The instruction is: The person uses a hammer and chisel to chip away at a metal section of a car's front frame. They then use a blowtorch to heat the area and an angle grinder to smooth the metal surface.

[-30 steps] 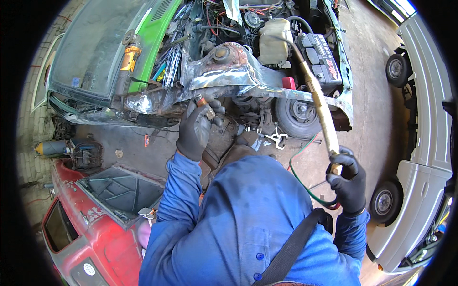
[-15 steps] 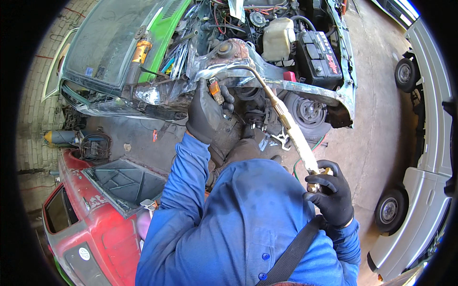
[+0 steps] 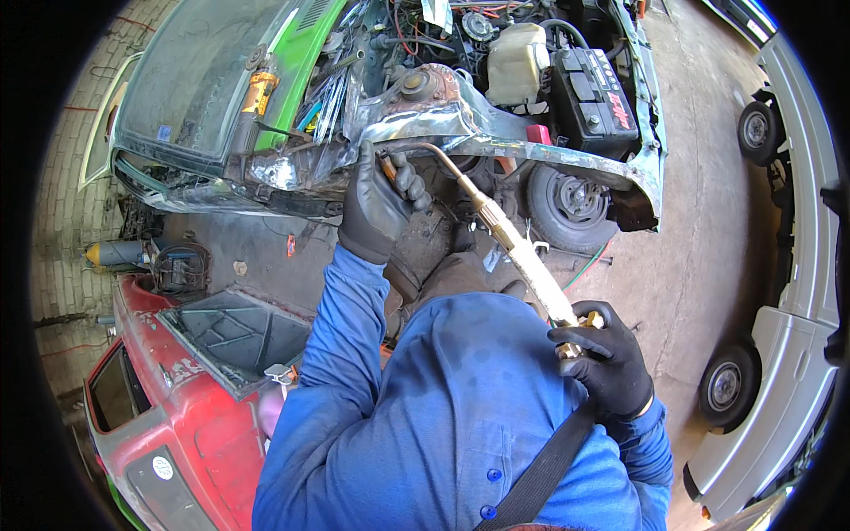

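Observation:
My right hand [image 3: 611, 363], in a black glove, is closed around the valve end of a gas torch [image 3: 536, 270] with a pale handle and brass fittings. The torch's thin bent neck reaches up and left, its tip near the bare metal edge of the inner fender [image 3: 505, 143]. My left hand [image 3: 376, 203], gloved too, is closed on a small orange-and-dark piece [image 3: 387, 166] whose kind I cannot make out. Its fingertips are close to the same metal edge, left of the torch tip. Whether flame comes from the tip does not show clearly.
A black battery [image 3: 593, 102] and a whitish plastic reservoir [image 3: 516, 62] sit in the engine bay. An orange angle grinder [image 3: 259, 93] lies by the windscreen. Below the fender is a wheel [image 3: 571, 208]. A red car body [image 3: 204, 416] stands left, a silver vehicle [image 3: 761, 398] right.
The torch has shifted left and slightly up, its neck closer to my left hand. My left hand has turned, so less of the orange piece shows.

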`<control>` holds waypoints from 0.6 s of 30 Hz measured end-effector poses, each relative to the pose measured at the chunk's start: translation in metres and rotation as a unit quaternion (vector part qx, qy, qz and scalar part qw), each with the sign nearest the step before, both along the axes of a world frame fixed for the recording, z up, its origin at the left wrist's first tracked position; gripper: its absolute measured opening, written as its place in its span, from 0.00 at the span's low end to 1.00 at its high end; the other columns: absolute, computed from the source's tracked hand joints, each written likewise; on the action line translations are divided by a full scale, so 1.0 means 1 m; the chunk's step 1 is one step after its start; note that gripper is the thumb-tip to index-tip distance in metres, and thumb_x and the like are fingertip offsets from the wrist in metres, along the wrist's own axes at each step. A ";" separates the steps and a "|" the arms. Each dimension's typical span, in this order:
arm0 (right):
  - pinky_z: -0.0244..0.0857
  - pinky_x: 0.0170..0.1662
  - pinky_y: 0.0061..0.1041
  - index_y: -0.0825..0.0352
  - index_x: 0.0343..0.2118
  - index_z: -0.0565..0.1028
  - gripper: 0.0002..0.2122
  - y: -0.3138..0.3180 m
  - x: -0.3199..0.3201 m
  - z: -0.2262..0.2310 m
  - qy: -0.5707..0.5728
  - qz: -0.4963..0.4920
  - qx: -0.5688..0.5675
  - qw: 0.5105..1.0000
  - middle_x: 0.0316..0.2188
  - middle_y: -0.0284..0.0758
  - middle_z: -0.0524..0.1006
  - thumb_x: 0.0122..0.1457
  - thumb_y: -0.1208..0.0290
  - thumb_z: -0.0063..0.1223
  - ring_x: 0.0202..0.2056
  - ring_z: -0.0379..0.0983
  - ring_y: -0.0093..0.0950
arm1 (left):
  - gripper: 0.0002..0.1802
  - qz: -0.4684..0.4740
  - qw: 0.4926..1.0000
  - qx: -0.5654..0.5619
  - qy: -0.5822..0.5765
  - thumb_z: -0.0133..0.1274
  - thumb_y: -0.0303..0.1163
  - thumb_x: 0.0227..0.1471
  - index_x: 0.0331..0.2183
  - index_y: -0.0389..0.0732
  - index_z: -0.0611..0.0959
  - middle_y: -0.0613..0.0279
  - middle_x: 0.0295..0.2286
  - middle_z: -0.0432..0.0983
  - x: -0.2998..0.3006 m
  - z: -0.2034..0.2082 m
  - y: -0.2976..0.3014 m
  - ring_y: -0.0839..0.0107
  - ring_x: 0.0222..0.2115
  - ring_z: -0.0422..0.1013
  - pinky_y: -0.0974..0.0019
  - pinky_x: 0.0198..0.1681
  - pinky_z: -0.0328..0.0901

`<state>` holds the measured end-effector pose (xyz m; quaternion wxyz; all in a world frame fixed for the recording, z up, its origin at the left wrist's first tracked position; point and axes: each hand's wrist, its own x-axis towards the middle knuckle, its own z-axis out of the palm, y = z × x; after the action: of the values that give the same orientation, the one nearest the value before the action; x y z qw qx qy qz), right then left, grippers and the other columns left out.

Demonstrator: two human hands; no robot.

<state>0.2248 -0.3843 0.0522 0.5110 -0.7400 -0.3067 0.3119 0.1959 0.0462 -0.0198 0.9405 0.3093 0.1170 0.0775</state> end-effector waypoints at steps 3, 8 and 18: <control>0.74 0.57 0.38 0.60 0.51 0.88 0.23 0.003 0.000 0.000 0.006 0.008 -0.011 1.000 0.53 0.44 0.78 0.56 0.52 0.76 0.53 0.79 0.41 | 0.16 -0.016 1.000 -0.024 0.011 0.56 0.49 0.71 0.40 0.47 0.79 0.68 0.24 0.64 -0.003 0.005 0.000 0.68 0.26 0.61 0.60 0.32 0.58; 0.75 0.56 0.38 0.60 0.52 0.88 0.22 0.009 0.000 -0.001 -0.026 0.000 -0.023 0.999 0.53 0.43 0.77 0.58 0.53 0.75 0.53 0.79 0.40 | 0.05 0.017 0.994 0.065 0.081 0.57 0.34 0.69 0.41 0.45 0.79 0.70 0.26 0.67 -0.025 0.020 -0.051 0.74 0.24 0.64 0.64 0.29 0.62; 0.76 0.53 0.33 0.63 0.64 0.81 0.31 0.037 0.009 -0.002 -0.100 -0.042 -0.023 0.994 0.56 0.43 0.75 0.60 0.56 0.75 0.48 0.81 0.35 | 0.14 -0.119 0.950 0.273 0.099 0.62 0.38 0.70 0.46 0.37 0.82 0.70 0.29 0.77 0.007 0.034 -0.151 0.81 0.26 0.73 0.71 0.30 0.70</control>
<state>0.2343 -0.3474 0.0498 0.4729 -0.7913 -0.3179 0.2219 0.2033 -0.1044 0.0141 0.8063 0.5719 0.1468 -0.0367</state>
